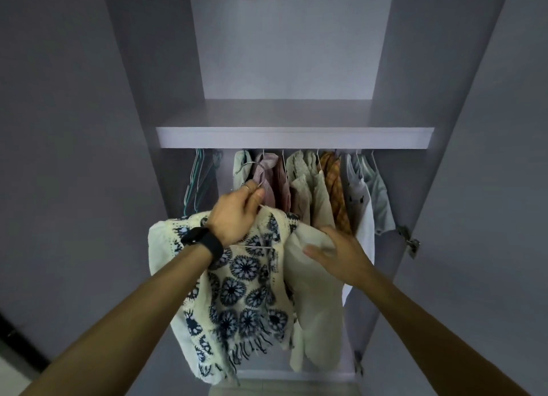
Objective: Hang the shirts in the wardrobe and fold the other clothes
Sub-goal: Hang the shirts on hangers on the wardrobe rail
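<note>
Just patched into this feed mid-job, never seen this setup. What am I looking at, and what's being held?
There is no machine: it is one picture from a camera worn on a person's head, looking forward and down, so the two bare arms are theirs. The left hand, with a black watch on its wrist, grips a wire hanger carrying a cream crochet top with dark blue flowers. The right hand rests on plain cream cloth beside it. Ahead is an open wardrobe: a shelf, under it hung clothes and empty hangers at the left.
</note>
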